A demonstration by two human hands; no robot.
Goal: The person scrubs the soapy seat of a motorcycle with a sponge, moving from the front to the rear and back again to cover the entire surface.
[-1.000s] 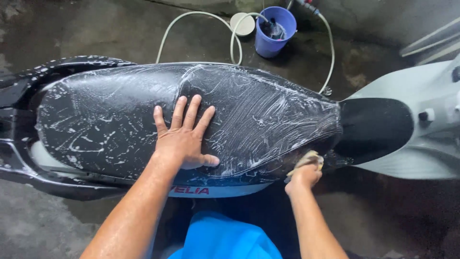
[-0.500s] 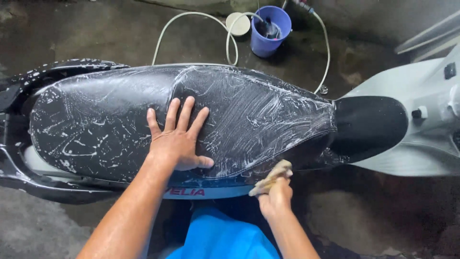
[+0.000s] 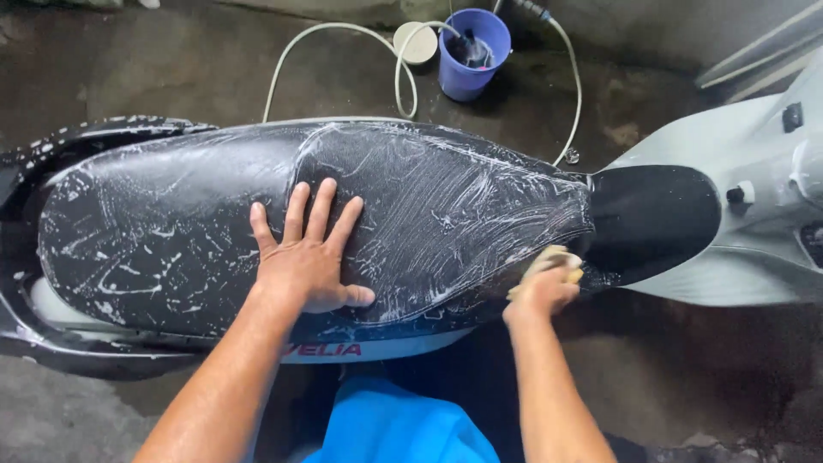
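Observation:
A scooter's black seat (image 3: 446, 206) lies across the view, streaked with white soap foam. My left hand (image 3: 309, 257) rests flat on the middle of the seat, fingers spread and palm down. My right hand (image 3: 542, 290) grips a yellowish sponge (image 3: 553, 257) and presses it against the near side of the seat at its narrow front end. The sponge is partly hidden by my fingers.
The scooter's light grey body panels (image 3: 737, 180) extend to the right, the black tail (image 3: 51, 154) to the left. A blue bucket (image 3: 473, 51) and a white hose (image 3: 343, 51) sit on the wet concrete floor beyond the seat. Blue clothing (image 3: 394, 429) shows below.
My right hand with the sponge slid left along the seat's lower edge, then back right toward the front end. My left hand has stayed flat on the seat.

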